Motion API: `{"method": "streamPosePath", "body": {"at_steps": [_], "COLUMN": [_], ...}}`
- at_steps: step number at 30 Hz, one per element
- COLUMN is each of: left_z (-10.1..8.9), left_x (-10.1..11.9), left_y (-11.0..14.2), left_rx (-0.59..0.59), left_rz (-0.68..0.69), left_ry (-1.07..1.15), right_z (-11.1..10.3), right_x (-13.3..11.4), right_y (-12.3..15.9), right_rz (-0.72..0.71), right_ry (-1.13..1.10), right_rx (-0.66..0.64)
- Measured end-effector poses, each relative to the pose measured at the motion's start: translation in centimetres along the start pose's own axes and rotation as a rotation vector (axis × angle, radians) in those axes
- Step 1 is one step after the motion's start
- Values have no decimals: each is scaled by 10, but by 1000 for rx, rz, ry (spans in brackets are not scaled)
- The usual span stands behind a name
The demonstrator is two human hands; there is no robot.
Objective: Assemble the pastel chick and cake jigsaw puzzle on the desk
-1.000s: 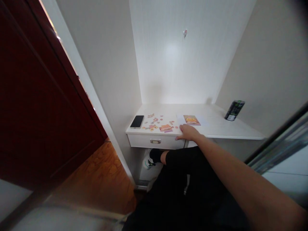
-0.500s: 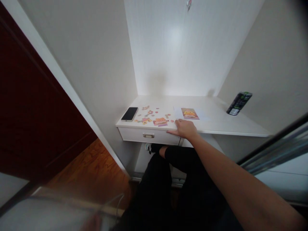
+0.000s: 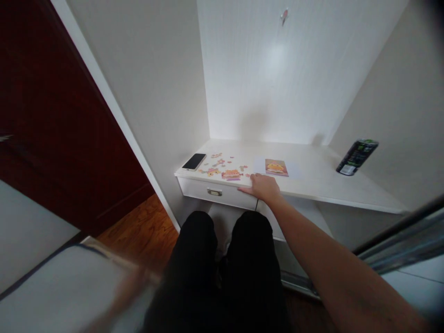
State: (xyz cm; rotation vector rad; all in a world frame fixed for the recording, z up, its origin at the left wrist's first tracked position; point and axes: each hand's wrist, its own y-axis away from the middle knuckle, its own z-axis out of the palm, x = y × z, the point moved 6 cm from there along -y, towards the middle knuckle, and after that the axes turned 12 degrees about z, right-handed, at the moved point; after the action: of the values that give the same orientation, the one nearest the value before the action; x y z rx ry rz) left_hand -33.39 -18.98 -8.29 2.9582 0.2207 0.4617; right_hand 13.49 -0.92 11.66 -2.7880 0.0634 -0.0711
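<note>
Two quick things: right hand (image 3: 265,187) rests on the edge of the counter (image 3: 342,189), thumb spread from bent fingers; left hand (image 3: 133,283) is too blurry to tell. Jigsaw pieces (image 3: 231,174) lie just left of the right fingers, so lean lightly, don't nudge any.

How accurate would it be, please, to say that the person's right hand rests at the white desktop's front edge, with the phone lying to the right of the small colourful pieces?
Not quite: the phone lies to the left of the small colourful pieces, as the head view shows. The right hand does rest at the front edge of the white desktop.
</note>
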Motion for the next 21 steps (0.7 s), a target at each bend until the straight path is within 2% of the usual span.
{"method": "streamPosePath", "body": {"at_steps": [3, 5, 7, 10, 13, 15, 18, 21], "left_z": [-15, -28, -39, -48, -49, -44, -35, -28], "left_x": [24, 47, 72, 100, 110, 104, 89, 76], "left_y": [-38, -63, -80, -83, -60, -40, -13, 5], "left_rx": [22, 71, 59, 2, -11, -16, -20, -23], "left_rz": [60, 123, 193, 267, 248, 155, 17, -33], "left_ry": [72, 148, 252, 399, 506, 544, 580, 579], "right_z": [1, 3, 5, 4, -8, -21, -25, -18], "right_x": [1, 3, 6, 13, 12, -7, -62, -126], "right_y": [-1, -1, -3, -8, -23, -37, -65, -94], "right_rz": [19, 27, 29, 33, 65, -22, -184, -346], "right_ry": [-32, -52, -70, -100, -298, -476, -537, -563], "right_rx": [-22, -31, -38, -57, -28, 34, -31, -142]}}
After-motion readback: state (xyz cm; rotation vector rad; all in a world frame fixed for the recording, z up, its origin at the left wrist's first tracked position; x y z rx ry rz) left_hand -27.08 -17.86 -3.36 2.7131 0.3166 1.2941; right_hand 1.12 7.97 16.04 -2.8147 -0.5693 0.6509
